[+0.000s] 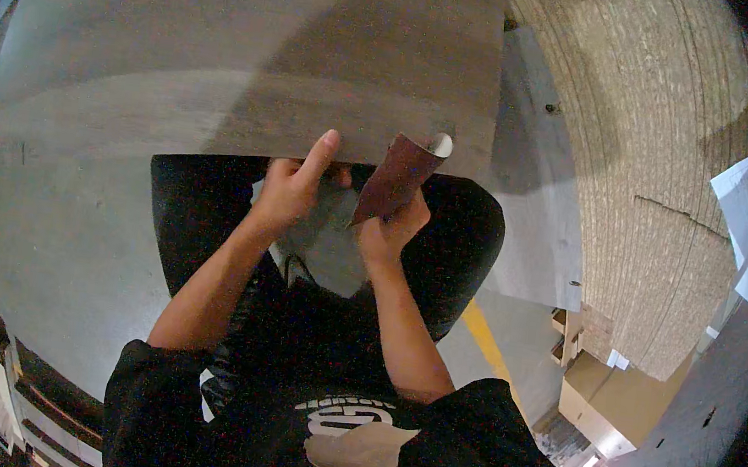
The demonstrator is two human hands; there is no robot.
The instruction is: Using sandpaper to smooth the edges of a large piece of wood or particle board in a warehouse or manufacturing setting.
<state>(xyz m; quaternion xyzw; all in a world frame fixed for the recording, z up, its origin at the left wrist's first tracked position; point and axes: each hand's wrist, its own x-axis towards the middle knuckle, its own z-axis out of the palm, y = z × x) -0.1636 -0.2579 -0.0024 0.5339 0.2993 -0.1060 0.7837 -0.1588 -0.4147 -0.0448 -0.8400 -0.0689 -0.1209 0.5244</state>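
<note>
right hand (pixel 396 227) closed on a curled brown abrasive-looking sheet (pixel 389 180); left hand (pixel 289 194) clamped on the grey panel (pixel 164 53), thumb on top, fingers partly hidden at the edge. sheet is by the panel's near edge, toward its right corner; contact unclear. sheet's long axis slants lower left to upper right, pale inside showing at the upper end. panel's near edge runs left-right, far end cut off, so long axis unclear. looks like edge work underway; no clear done/undone border, amount left can't tell. layered tan stack (pixel 649 163) off right.
</note>
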